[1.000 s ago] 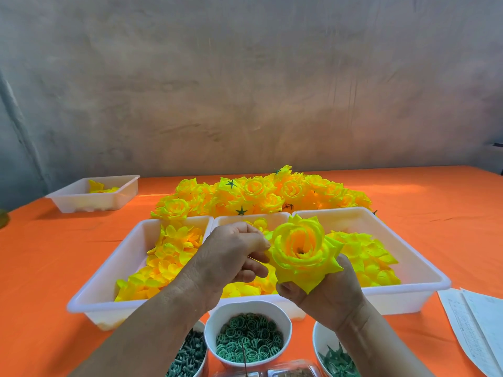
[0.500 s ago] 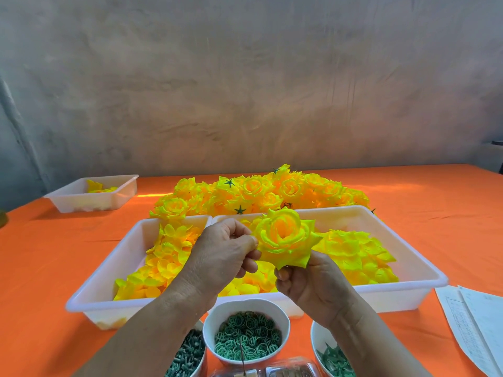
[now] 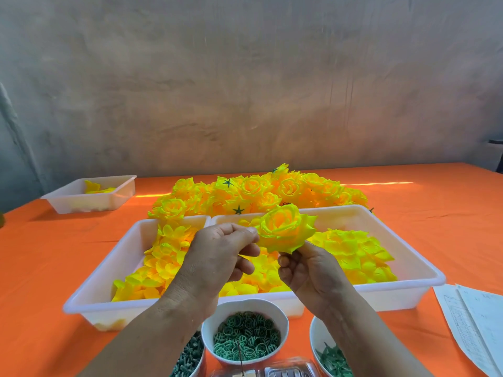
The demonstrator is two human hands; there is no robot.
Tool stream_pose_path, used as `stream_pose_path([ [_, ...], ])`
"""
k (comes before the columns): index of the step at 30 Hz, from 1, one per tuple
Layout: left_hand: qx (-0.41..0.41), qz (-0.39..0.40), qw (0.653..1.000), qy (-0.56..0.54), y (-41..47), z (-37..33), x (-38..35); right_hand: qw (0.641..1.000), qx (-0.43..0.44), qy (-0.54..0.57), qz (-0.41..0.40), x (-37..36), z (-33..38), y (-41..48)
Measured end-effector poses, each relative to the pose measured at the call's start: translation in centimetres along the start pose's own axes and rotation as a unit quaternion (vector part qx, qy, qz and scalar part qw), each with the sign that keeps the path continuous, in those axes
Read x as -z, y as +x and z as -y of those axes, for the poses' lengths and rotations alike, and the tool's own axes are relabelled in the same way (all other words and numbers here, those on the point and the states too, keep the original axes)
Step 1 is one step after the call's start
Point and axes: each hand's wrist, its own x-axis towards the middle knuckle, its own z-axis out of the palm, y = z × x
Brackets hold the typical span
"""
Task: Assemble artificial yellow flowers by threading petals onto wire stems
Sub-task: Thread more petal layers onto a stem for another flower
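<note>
Single head cam, wide-angle, sat above the table (image 3: 40, 268) at its near edge and faced forward and down, across the orange top to the far edge and the grey wall (image 3: 245, 91) behind. It was close in: left hand (image 3: 220, 257) and right hand (image 3: 310, 273) with the flower (image 3: 285, 227) sat just below frame centre, forearms ran off the bottom, and the bowls (image 3: 246, 302) on the near edge were cropped.
</note>
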Motion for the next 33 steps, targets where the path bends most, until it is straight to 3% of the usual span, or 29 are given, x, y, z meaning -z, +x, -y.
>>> stream_pose_path([
  [4,0.084,0.052,0.994,-0.041,-0.5,0.1,-1.0,0.999,0.028,-0.014,-0.028,-0.5,-0.4,0.0],
  [15,0.197,0.023,0.960,-0.198,0.3,0.4,-1.4,0.996,0.075,-0.052,0.011,-0.9,-0.4,-0.4],
  [26,0.220,0.007,0.950,-0.220,1.2,0.9,-1.0,0.993,0.068,-0.064,0.078,0.2,-0.5,-0.2],
  [33,0.179,0.010,0.965,-0.190,1.2,0.8,-0.8,0.991,0.070,-0.074,0.082,0.2,-0.2,-0.2],
])
